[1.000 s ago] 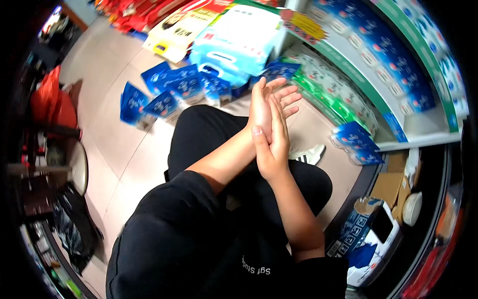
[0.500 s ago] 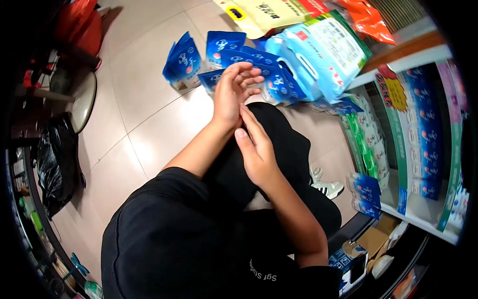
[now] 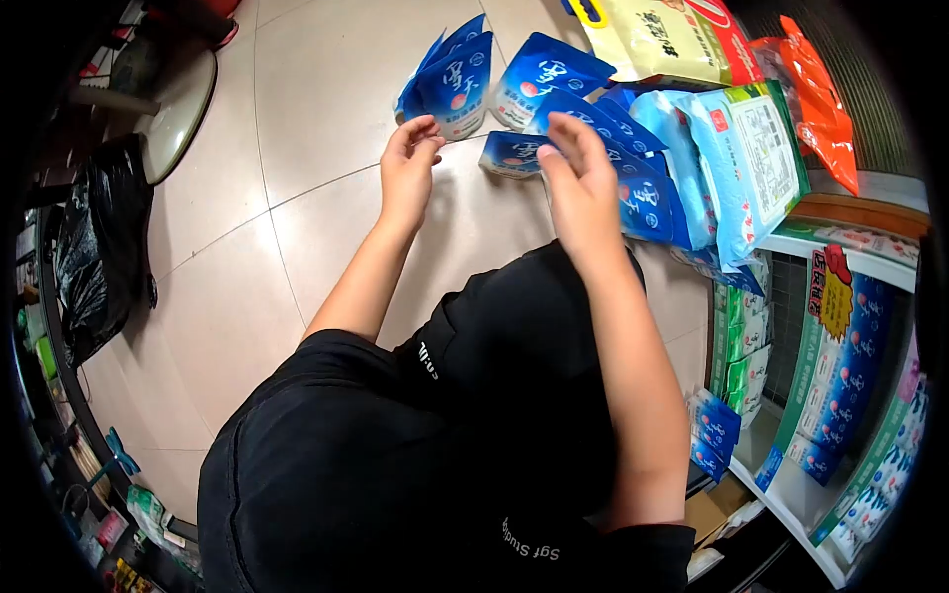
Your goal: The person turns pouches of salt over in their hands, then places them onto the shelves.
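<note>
My left hand (image 3: 407, 176) hovers over the floor with nothing in it, its fingers curved and the thumb a little apart. Just beyond its fingertips stand blue-and-white pouches (image 3: 457, 87) with white lettering. My right hand (image 3: 585, 193) is raised, fingers together and thumb held off from them, also holding nothing I can see. It partly covers another blue pouch (image 3: 516, 156) and sits close to a pile of the same pouches (image 3: 647, 206). One more such pouch (image 3: 549, 74) stands upright between and beyond my hands.
Light blue bags (image 3: 756, 163), a yellow bag (image 3: 662, 44) and an orange bag (image 3: 820, 109) lie at the upper right. Shelves (image 3: 791, 499) with blue packets line the right side. A black plastic bag (image 3: 104, 247) and a round stool seat (image 3: 183, 119) are at left.
My hands were together, palm against fingers, and are now apart. The left has moved left and the right has moved right and forward, toward the pouches. The view has shifted.
</note>
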Motion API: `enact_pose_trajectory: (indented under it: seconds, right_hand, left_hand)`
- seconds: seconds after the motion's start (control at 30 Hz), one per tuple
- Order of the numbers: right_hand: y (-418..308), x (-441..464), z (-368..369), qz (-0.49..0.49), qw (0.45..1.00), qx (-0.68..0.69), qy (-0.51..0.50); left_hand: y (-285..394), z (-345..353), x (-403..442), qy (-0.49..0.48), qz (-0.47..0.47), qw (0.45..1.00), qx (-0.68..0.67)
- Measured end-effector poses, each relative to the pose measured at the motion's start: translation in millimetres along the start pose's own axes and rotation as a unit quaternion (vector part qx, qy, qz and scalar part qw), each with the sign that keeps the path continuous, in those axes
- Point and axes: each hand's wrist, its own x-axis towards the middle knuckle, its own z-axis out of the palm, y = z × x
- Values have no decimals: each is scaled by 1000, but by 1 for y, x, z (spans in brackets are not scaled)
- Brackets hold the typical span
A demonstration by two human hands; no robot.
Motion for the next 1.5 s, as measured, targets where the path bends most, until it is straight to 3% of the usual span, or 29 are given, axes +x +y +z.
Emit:
enact_pose_trajectory:
  seconds: [0.07, 0.23, 0.3, 0.33, 0.4, 0.47, 0.67, 0.9, 0.97, 1.03, 1.07, 1.27, 1.33, 1.4, 1.5]
  right_hand:
    - [3, 17, 0, 0, 999, -34, -3]
    - [23, 41, -11, -58, 990, -124, 28]
    - [32, 41, -19, -56, 960, -267, 69]
    - [34, 40, -23, -54, 959, -269, 69]
    - [35, 34, -30, -180, 872, -451, 66]
    - [37, 32, -29, -164, 868, -465, 53]
    - [32, 28, -26, -149, 819, -554, 26]
    - [25, 24, -29, -185, 829, -526, 38]
    - [17, 22, -33, -227, 865, -445, 49]
    - [-8, 11, -32, -183, 894, -405, 59]
    - [-21, 5, -32, -140, 920, -360, 64]
    - [-74, -25, -63, -181, 944, -255, 108]
    - [-104, -42, -72, -104, 967, -199, 124]
    - [-115, -54, -88, -113, 971, -145, 156]
    - [-132, -81, -122, -80, 965, -189, 162]
  left_hand:
    - [-13, -1, 4, -3, 46, 996, 78]
    - [-22, 0, 2, -40, 1, 996, 84]
    - [-30, 0, 5, -65, 26, 992, 109]
    - [-34, 1, 6, -90, 55, 985, 136]
    - [-38, 9, 7, -99, 61, 984, 133]
    - [-35, 17, 8, -138, 103, 962, 211]
    - [-47, 28, 8, -142, 109, 949, 259]
    - [-34, 26, -2, -122, 153, 944, 265]
    - [-22, 27, -8, -126, 164, 949, 237]
    - [-2, 30, -16, -139, 177, 953, 204]
    - [3, 31, -18, -158, 177, 954, 183]
    - [53, 59, -44, -256, 189, 941, 115]
    - [70, 70, -57, -336, 138, 923, 127]
    - [81, 85, -75, -364, 116, 916, 119]
    - [98, 113, -109, -432, 47, 897, 76]
